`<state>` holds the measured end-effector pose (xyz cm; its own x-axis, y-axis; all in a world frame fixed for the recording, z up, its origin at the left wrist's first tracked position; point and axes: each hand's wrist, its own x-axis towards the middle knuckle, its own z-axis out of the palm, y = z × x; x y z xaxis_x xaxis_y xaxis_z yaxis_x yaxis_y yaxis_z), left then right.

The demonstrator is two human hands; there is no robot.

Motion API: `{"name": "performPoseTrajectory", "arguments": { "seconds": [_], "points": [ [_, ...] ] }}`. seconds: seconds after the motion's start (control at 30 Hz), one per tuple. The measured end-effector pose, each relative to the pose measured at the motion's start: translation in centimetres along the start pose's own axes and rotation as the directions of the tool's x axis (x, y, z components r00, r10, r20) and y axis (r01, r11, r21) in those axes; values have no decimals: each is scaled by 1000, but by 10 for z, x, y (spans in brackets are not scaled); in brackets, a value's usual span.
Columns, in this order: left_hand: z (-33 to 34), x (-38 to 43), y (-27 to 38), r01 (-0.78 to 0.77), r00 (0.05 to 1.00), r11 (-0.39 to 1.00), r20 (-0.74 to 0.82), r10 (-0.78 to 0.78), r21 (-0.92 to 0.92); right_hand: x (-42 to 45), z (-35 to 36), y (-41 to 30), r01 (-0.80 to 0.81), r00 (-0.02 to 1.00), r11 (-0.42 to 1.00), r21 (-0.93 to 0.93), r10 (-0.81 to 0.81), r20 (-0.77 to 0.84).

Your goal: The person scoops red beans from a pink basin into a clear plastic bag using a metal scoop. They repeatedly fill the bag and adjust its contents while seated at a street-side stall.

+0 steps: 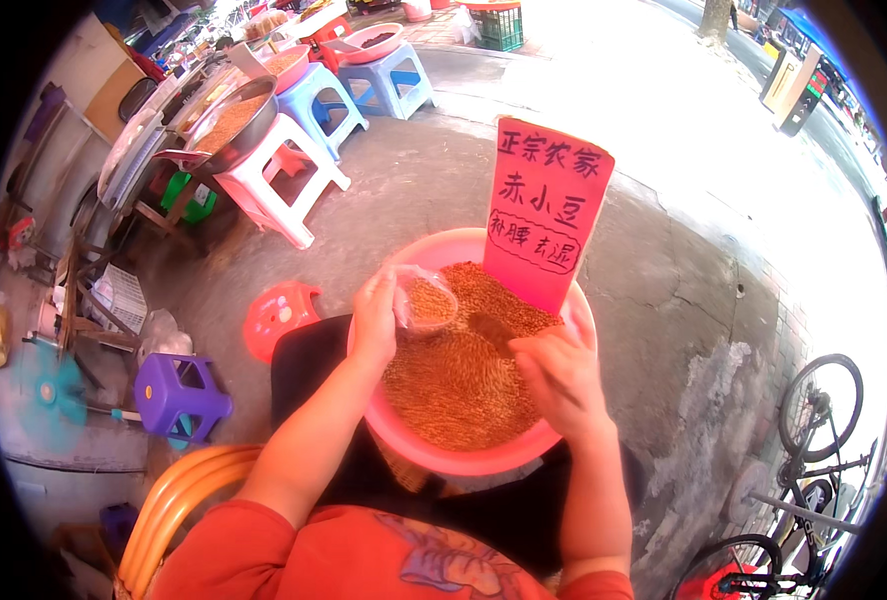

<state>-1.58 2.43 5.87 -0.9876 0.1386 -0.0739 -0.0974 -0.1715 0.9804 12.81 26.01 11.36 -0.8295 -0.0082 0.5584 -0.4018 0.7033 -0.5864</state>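
Observation:
A wide pink plastic basin [481,461] full of small reddish-brown beans [443,397] sits in front of me, between my knees. My left hand [374,315] grips the rim of a clear plastic bag [430,300] that holds some beans, above the basin's left side. Over the right side, my right hand [560,379] is closed on a dark scoop [494,334], blurred, its front among the beans. A pink card sign [545,214] with handwriting stands upright in the beans at the far right edge.
A red stool [278,319] and a purple stool [181,397] stand at the left, near a teal fan [52,388]. A metal bowl of grain [233,124] rests on a white-and-pink stool [286,176] ahead left. Bicycles [803,480] are at the lower right.

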Motion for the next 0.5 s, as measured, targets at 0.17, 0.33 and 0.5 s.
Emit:
{"name": "performPoseTrajectory", "arguments": {
  "seconds": [0.17, 0.33, 0.5],
  "points": [
    [10, -8, 3, -8, 994, 981, 108, -14, 195, -7, -23, 20, -190, 975, 979, -74, 179, -133],
    [23, -17, 3, -87, 959, 872, 279, -58, 482, -12, -9, 23, -221, 970, 957, -188, 235, 57],
    [16, -10, -11, -187, 909, 871, 417, -22, 454, -11, -12, 19, -270, 958, 960, 76, 276, -82]
  ]
}}
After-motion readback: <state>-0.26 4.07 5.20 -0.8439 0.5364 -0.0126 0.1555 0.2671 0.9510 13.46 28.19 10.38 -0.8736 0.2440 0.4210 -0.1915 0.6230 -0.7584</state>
